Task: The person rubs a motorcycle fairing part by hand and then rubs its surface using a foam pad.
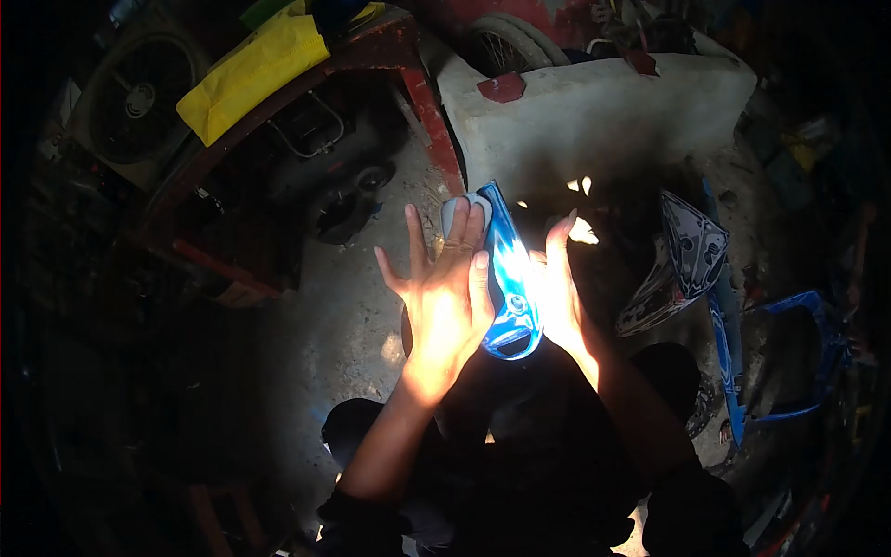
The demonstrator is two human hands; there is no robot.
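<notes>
A long blue glossy part [510, 269], with a round hole and an oval slot near its lower end, lies between my two hands, lit by bright sun. My left hand [441, 288] has its fingers spread, with the middle fingertips resting on a pale rounded pad [466, 213] beside the part's upper end. Against the part's right edge is my right hand [560, 288], its thumb pointing up; glare and the part hide most of its other fingers, and it appears to hold the part.
A yellow bag [255, 74] lies on a red metal frame [427, 121] at the upper left. Behind is a pale block [594, 116]. On the right stand a black-and-white patterned panel [693, 246] and a blue frame piece [807, 302]. A fan [139, 99] is at the far left.
</notes>
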